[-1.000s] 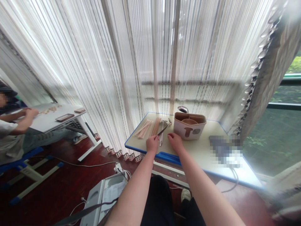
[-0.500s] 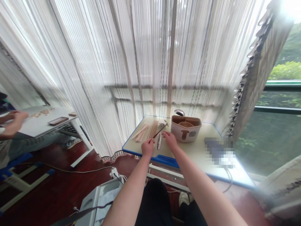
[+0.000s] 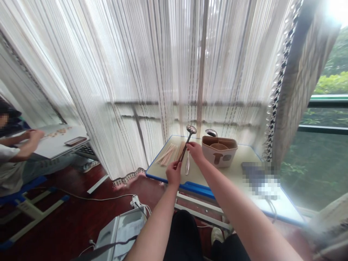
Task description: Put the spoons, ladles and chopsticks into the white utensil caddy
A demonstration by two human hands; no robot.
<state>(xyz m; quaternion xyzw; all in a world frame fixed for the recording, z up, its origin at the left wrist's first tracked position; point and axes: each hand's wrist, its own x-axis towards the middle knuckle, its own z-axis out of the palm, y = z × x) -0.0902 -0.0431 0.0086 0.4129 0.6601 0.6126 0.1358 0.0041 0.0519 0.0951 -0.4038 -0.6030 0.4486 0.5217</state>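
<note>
My left hand (image 3: pixel 174 173) is closed round the lower end of a ladle's dark handle. Higher up, the fingers of my right hand (image 3: pixel 195 149) close on the same handle. The ladle (image 3: pixel 191 129) points up and away, its speckled metal bowl near the table's far edge. Below the right hand a metal spoon (image 3: pixel 187 167) lies on the table. Pale chopsticks (image 3: pixel 167 155) lie loosely to the left, with more sticks partly hidden behind the ladle. To the right stands a white and brown utensil holder (image 3: pixel 221 159) with compartments. Another metal ladle head (image 3: pixel 211 132) shows at its back.
The table (image 3: pixel 231 185) has a blue edge. A blurred-out object (image 3: pixel 259 179) with a cable lies on its right. A curtain (image 3: pixel 146 65) hangs behind. At left, another person's hands (image 3: pixel 34 139) work over a white table (image 3: pixel 51 148). A grey box (image 3: pixel 119 232) stands below.
The ladle has swung more upright and its bowl has risen into plain sight. My right hand has moved from beside it onto the handle. The view has shifted slightly.
</note>
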